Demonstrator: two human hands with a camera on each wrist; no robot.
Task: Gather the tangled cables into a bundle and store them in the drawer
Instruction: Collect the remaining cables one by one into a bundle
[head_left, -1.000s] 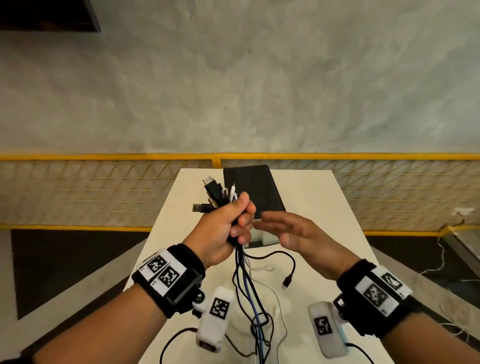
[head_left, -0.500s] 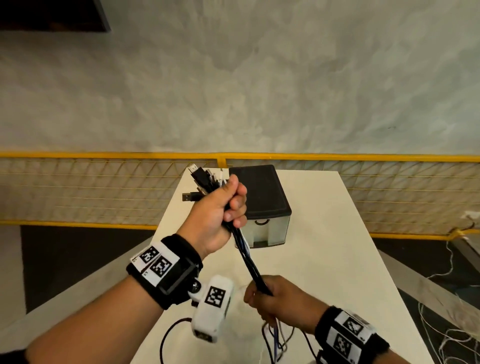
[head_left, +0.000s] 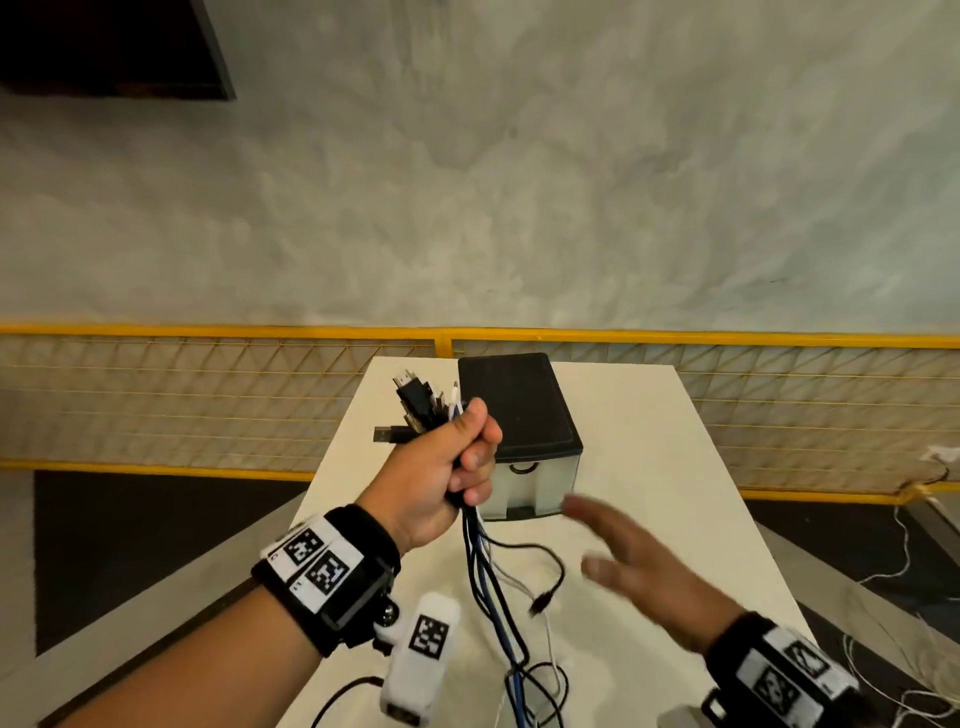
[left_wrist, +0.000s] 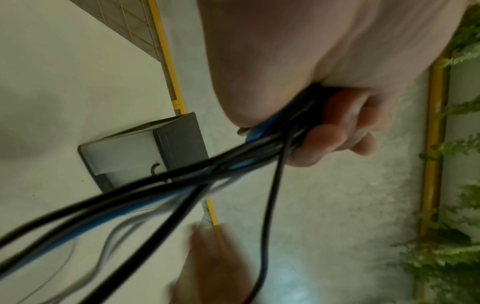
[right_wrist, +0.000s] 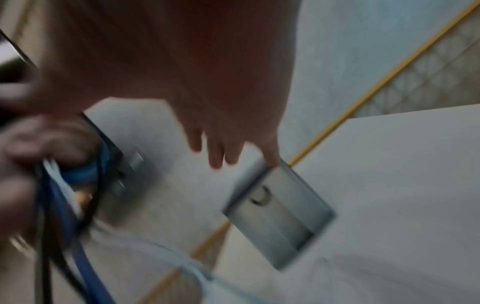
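My left hand (head_left: 457, 467) grips a bundle of black, blue and white cables (head_left: 488, 587) near their plug ends, which stick up above the fist. The loose lengths hang down onto the white table (head_left: 675, 467) and coil at its near edge. In the left wrist view the cables (left_wrist: 182, 185) run out from under the curled fingers (left_wrist: 335, 131). My right hand (head_left: 623, 561) hovers to the right of the cables with fingers spread, holding nothing, blurred by motion. The small drawer box (head_left: 524, 415), black-topped with a translucent front and ring pull, stands behind the left hand, its drawer closed.
A yellow-framed mesh railing (head_left: 208, 405) runs behind the table, with a grey wall above it. White cords (head_left: 904, 545) trail on the floor at the right. Wrist camera units hang below both forearms.
My right hand let go of the cables it held low down and rose up to the right, opening out. The left hand kept its grip and stayed about where it was.
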